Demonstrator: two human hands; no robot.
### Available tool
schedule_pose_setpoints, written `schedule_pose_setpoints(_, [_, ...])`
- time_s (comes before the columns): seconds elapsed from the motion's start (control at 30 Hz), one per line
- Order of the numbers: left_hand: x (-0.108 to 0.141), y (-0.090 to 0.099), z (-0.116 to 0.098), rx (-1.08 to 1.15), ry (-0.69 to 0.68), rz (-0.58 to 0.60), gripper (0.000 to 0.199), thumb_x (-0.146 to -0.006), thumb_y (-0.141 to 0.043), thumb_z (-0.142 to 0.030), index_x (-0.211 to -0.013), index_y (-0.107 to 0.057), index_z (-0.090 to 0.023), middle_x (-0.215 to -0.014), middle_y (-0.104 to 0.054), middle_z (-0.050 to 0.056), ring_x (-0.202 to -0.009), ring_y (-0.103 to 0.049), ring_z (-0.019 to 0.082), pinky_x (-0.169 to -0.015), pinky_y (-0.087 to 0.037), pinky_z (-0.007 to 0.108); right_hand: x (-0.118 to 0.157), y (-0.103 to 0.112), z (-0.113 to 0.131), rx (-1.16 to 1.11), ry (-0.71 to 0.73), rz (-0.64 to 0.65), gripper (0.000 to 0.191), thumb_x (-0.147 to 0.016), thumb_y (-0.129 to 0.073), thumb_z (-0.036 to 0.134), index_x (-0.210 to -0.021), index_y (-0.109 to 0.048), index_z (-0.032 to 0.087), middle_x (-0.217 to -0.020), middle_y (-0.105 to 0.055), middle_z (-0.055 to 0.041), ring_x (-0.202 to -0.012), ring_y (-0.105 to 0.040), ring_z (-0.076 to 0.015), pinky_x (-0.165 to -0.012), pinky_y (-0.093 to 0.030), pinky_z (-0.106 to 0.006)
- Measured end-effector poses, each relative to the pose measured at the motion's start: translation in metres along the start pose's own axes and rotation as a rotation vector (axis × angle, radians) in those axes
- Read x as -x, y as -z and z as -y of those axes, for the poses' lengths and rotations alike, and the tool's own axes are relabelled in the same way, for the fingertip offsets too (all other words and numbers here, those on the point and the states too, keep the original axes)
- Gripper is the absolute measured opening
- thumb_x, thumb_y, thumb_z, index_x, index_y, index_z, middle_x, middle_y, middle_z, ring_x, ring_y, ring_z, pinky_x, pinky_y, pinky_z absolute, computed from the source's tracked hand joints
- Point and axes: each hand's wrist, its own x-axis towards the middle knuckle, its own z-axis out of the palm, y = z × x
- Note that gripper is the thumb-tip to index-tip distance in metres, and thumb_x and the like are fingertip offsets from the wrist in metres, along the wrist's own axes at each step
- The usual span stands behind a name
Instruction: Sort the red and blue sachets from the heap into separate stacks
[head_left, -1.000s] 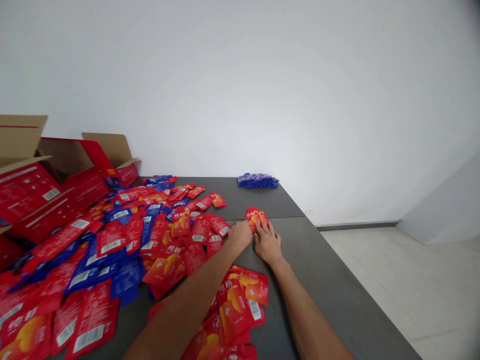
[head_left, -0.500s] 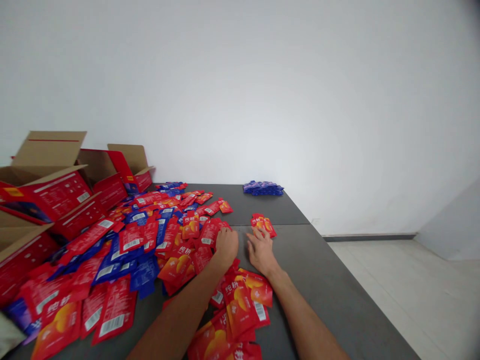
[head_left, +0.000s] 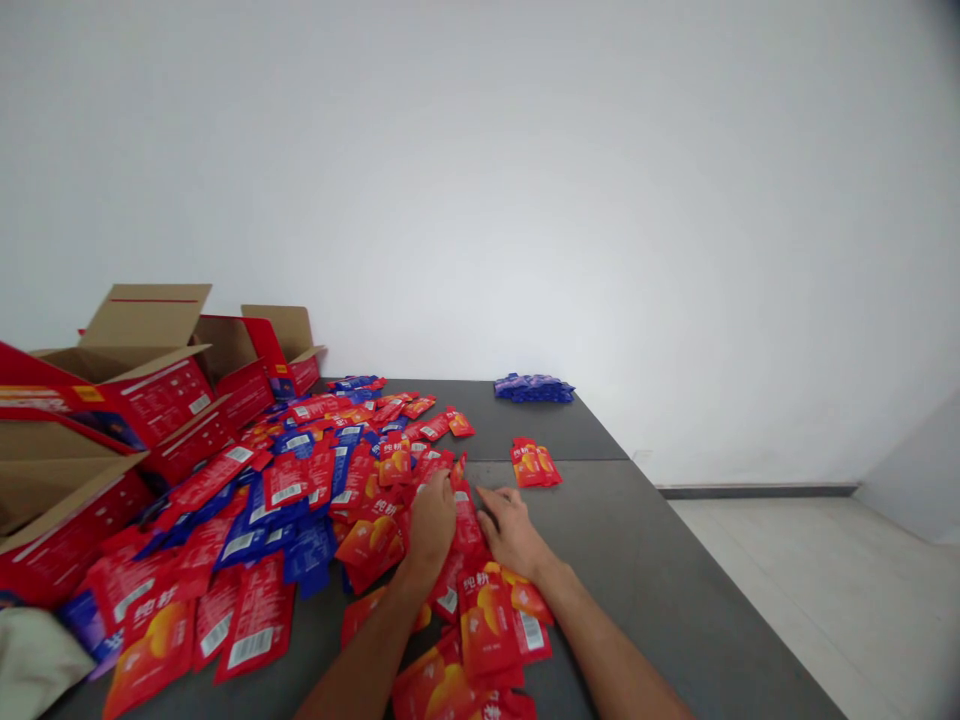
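Observation:
My left hand (head_left: pixel 432 520) is at the right edge of a heap of red and blue pouches, its fingers closed on a red pouch (head_left: pixel 460 467) whose upper end sticks up past the fingertips. Just right of it lies another red pouch (head_left: pixel 468 522), back side up. My right hand (head_left: pixel 513 530) is beside that one, fingers apart and pointing left, holding nothing. Farther off, two red pouches (head_left: pixel 534 464) rest side by side, fronts up. Below the hands, more red pouches (head_left: pixel 484 620) overlap, some partly hidden by my forearms.
Open red cartons (head_left: pixel 161 395) stand along the left, behind the spread heap (head_left: pixel 259 530). A stack of blue-purple pouches (head_left: pixel 534 388) is at the far end of the dark table (head_left: pixel 660 600). Pale cloth (head_left: pixel 37 655) shows at lower left.
My right hand has drawn back left and nearer, away from the two side-by-side pouches. My left hand has shifted slightly left and raised a red pouch. The view has turned slightly left.

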Motion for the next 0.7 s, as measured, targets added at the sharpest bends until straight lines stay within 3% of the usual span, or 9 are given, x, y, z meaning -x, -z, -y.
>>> schedule_pose_setpoints(0.13, [0.003,0.008,-0.003,-0.006,0.001,-0.121,0.019,-0.084,-0.052,-0.027,-0.087,-0.069,-0.019,-0.095,-0.073,0.010,-0.095,-0.067,0.026,-0.085,-0.050,0.036,0.001,0.002,0.003,-0.031,-0.014,0.030,0.043,-0.096,-0.046,0.030,-0.139,-0.053,0.026,-0.120,-0.065,-0.0084,-0.112,-0.052,-0.0236,-0.100,-0.041,-0.038])
schedule_pose_setpoints(0.27, [0.008,0.002,-0.002,0.427,0.151,-0.025,0.017,-0.075,-0.063,-0.030,-0.087,-0.063,-0.017,-0.081,-0.072,0.006,-0.075,-0.068,0.019,-0.069,-0.053,0.029,-0.001,0.005,0.002,-0.137,-0.072,0.013,0.050,-0.098,-0.044,0.038,-0.144,-0.047,0.020,-0.120,-0.064,-0.0117,-0.114,-0.054,-0.0236,-0.102,-0.041,-0.038])
schedule_pose_setpoints(0.37, [0.017,-0.005,-0.005,0.539,0.161,0.038,0.026,-0.067,-0.070,-0.025,-0.089,-0.058,-0.017,-0.078,-0.071,0.003,-0.069,-0.068,0.016,-0.067,-0.053,0.027,-0.002,0.009,0.004,-0.303,-0.104,-0.037,0.053,-0.098,-0.044,0.042,-0.146,-0.043,0.021,-0.125,-0.064,-0.0103,-0.117,-0.056,-0.0224,-0.104,-0.041,-0.038])
schedule_pose_setpoints(0.47, [0.024,-0.008,-0.010,0.478,0.124,0.111,0.037,-0.067,-0.070,-0.021,-0.101,-0.056,-0.019,-0.085,-0.073,0.003,-0.076,-0.069,0.017,-0.067,-0.053,0.025,-0.004,0.013,0.009,-0.442,-0.127,-0.119,0.047,-0.097,-0.046,0.045,-0.138,-0.053,0.022,-0.128,-0.063,-0.0090,-0.118,-0.057,-0.0216,-0.105,-0.042,-0.037])
schedule_pose_setpoints(0.57, [0.027,-0.009,-0.013,0.396,0.028,0.189,0.049,-0.072,-0.065,-0.017,-0.119,-0.054,-0.023,-0.106,-0.073,0.005,-0.094,-0.070,0.019,-0.078,-0.054,0.027,-0.004,0.013,0.016,-0.575,-0.161,-0.191,0.040,-0.093,-0.052,0.047,-0.124,-0.061,0.023,-0.121,-0.067,-0.0074,-0.113,-0.062,-0.0211,-0.102,-0.044,-0.035])
schedule_pose_setpoints(0.7, [0.029,-0.008,-0.016,0.271,-0.079,0.189,0.034,-0.079,-0.059,-0.019,-0.113,-0.062,-0.023,-0.118,-0.069,0.007,-0.106,-0.066,0.020,-0.086,-0.052,0.030,-0.006,0.010,0.021,-0.848,-0.247,-0.245,0.040,-0.087,-0.062,0.049,-0.117,-0.053,0.024,-0.096,-0.074,-0.0035,-0.085,-0.068,-0.0197,-0.079,-0.053,-0.031])
